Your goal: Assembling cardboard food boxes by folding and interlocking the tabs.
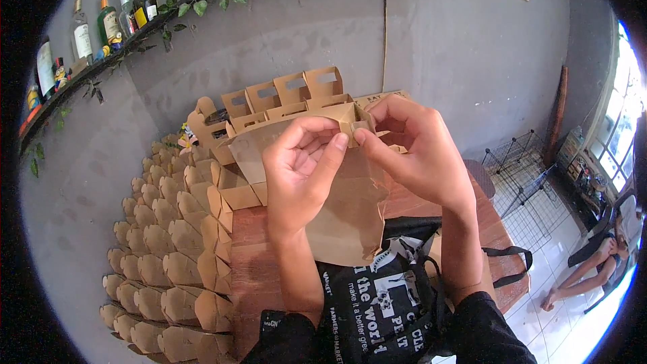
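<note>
Between my two hands is a small folded piece of brown cardboard (348,113), perhaps the corner of a box. My left hand (300,172) is closed on its left side, thumb and forefinger pinching the edge. From the right, my right hand (421,152) pinches the same cardboard between thumb and fingers, its other fingers curled behind. Below the hands lies a larger flat sheet of brown cardboard (347,222) with a torn right edge. Behind them stand several brown carton carriers (293,87) with cut-out handle slots.
Many folded brown cardboard boxes (182,269) are stacked in rows on the left of the reddish wooden table (249,256). A black printed bag (364,310) lies at the near edge. A wire rack (522,168) stands on the floor at right, where another person (596,253) sits.
</note>
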A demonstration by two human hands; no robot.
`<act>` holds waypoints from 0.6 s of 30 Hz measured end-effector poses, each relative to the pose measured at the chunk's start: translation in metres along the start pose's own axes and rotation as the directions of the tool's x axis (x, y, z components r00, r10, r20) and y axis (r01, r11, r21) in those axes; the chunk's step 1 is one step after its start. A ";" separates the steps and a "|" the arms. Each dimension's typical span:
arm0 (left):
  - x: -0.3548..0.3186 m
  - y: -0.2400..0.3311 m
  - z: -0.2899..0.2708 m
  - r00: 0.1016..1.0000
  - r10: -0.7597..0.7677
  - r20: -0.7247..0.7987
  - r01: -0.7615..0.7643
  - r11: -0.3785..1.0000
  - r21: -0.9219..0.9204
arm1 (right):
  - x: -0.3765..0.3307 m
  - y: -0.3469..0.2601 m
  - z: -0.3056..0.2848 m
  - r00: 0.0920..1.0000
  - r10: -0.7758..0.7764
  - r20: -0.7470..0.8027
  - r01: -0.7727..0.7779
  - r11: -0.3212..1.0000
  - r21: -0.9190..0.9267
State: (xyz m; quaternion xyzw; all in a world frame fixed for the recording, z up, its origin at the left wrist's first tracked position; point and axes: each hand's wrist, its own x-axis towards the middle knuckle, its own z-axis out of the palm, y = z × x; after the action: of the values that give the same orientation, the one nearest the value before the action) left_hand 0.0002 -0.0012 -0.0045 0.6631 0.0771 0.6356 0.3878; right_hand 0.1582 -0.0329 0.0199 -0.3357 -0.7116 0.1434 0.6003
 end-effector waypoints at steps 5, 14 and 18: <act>0.000 0.001 0.003 1.000 -0.024 -0.020 0.024 1.000 0.002 | -0.001 0.002 -0.002 0.998 -0.060 0.005 0.061 0.997 -0.043; -0.003 0.005 0.009 0.996 0.008 -0.090 -0.002 0.998 0.063 | -0.001 -0.004 -0.005 0.984 -0.179 0.022 0.181 0.977 -0.115; -0.004 0.007 0.010 0.997 0.012 -0.082 -0.007 0.998 0.057 | 0.000 -0.004 -0.006 0.973 -0.229 0.024 0.230 0.968 -0.104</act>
State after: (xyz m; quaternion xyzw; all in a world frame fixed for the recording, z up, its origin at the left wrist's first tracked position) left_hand 0.0060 -0.0125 -0.0020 0.6474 0.1080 0.6618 0.3622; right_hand 0.1629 -0.0374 0.0241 -0.2815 -0.7557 0.0370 0.5902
